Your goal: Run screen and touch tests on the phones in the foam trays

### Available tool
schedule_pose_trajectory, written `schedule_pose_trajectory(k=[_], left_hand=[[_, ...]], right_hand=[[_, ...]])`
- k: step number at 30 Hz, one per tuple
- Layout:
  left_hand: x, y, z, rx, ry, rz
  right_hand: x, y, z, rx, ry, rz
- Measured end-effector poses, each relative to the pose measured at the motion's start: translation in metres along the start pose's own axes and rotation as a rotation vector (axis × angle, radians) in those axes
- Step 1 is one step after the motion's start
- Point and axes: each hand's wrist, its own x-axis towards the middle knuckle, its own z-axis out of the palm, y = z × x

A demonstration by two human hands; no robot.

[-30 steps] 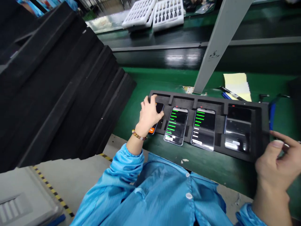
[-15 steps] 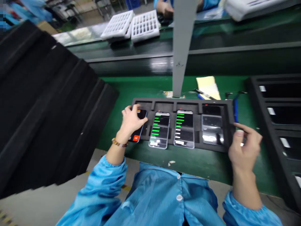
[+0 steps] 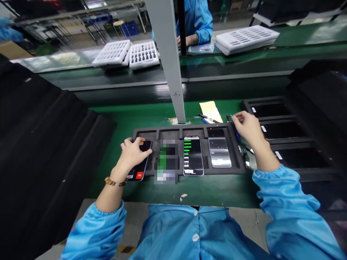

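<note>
My left hand (image 3: 132,153) grips the leftmost phone (image 3: 140,168) by its sides, thumb on the right edge. This phone lies over the left end of a black foam tray (image 3: 169,133). A blurred-out phone (image 3: 170,159), a phone with green and white bars (image 3: 193,157) and a phone with a dark, reflective screen (image 3: 219,148) lie to its right. My right hand (image 3: 245,124) is at the tray's back right corner, fingertips pinched by a small black connector; what they hold is hard to see.
Yellow notes (image 3: 210,110) with pens lie behind the tray, beside a grey post (image 3: 172,72). More phones in a black tray (image 3: 271,142) stand at right. Black foam trays (image 3: 48,144) are stacked at left. White trays (image 3: 143,56) and another person (image 3: 202,21) are across the line.
My right hand has moved from beside the tray's right edge to its back corner, and its fingers have closed. My left hand stays on the leftmost phone. The view has shifted.
</note>
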Motion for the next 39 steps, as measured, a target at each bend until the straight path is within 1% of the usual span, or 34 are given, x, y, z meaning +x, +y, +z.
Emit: schedule_pose_trajectory(k=[2,3,5,8,10,14,17,19,21,24,26,28,30,32,34,37,39], left_hand=[[-0.004,0.000,0.000,-0.026,-0.002,-0.009],[-0.006,0.000,0.000,-0.038,-0.005,-0.011],[-0.010,-0.001,0.001,-0.055,-0.009,-0.013],[-0.015,-0.004,0.003,-0.069,-0.015,-0.016],[-0.018,-0.008,0.005,-0.076,-0.019,-0.026],[-0.029,-0.017,0.010,-0.126,0.023,-0.016],[-0.039,-0.021,0.012,-0.203,0.043,0.036],[-0.044,-0.025,0.010,-0.233,0.033,0.046],[-0.046,-0.032,0.006,-0.252,0.013,0.050],[-0.047,-0.044,-0.005,-0.312,-0.038,0.094],[-0.046,-0.051,-0.010,-0.352,-0.065,0.139],[-0.041,-0.054,-0.011,-0.380,-0.071,0.171],[-0.033,-0.056,-0.008,-0.405,-0.065,0.190],[-0.021,-0.059,-0.005,-0.443,-0.052,0.207],[-0.008,-0.063,-0.002,-0.499,-0.025,0.214],[0.019,-0.072,0.002,-0.596,0.022,0.176],[0.040,-0.078,0.007,-0.688,0.038,0.103]], right_hand=[[0.025,-0.010,0.011,0.017,-0.085,-0.049],[0.033,-0.017,0.018,0.025,-0.124,-0.074],[0.040,-0.029,0.031,0.023,-0.187,-0.120],[0.033,-0.039,0.044,-0.023,-0.207,-0.123],[0.022,-0.039,0.046,-0.061,-0.206,-0.105],[-0.002,-0.033,0.037,-0.088,-0.273,-0.098],[-0.003,-0.026,0.031,-0.080,-0.306,-0.101],[0.011,-0.020,0.035,-0.073,-0.279,-0.104],[0.033,-0.014,0.045,-0.053,-0.270,-0.118],[0.068,-0.006,0.067,-0.008,-0.323,-0.099],[0.085,-0.001,0.076,0.037,-0.363,-0.066],[0.096,0.004,0.074,0.108,-0.383,-0.046],[0.101,0.009,0.064,0.209,-0.368,-0.033],[0.103,0.010,0.051,0.335,-0.308,-0.019],[0.102,0.007,0.042,0.469,-0.209,-0.009],[0.099,-0.004,0.043,0.595,-0.068,-0.023],[0.095,-0.012,0.050,0.592,-0.049,-0.057]])
